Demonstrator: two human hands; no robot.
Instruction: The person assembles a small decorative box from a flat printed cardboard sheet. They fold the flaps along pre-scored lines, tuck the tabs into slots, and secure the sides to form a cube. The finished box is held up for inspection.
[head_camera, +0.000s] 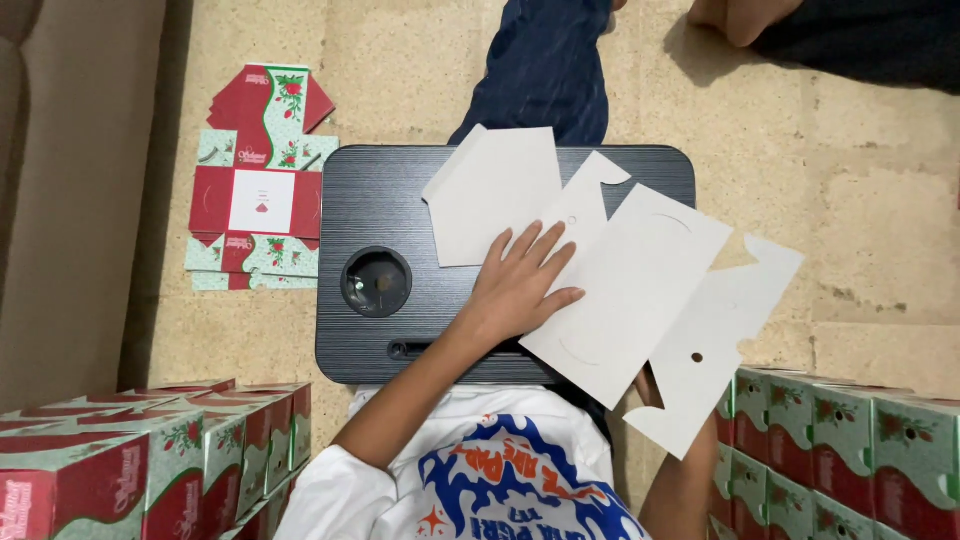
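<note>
Black lap desk (400, 190), left hand (520, 290) fingers (545, 245) spread flat on white card blank (640, 280), right hand hidden beneath.

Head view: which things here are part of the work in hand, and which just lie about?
In hand: white cardboard blank, left hand, right hand, black lap desk.
Lying about: printed flat blanks, folded boxes on the left, folded boxes on the right, another person's leg.

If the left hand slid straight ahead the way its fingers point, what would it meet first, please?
The left hand already rests on the flat white card; straight ahead it would probably cross onto the card's upper flap, then the black tray's far edge.
</note>
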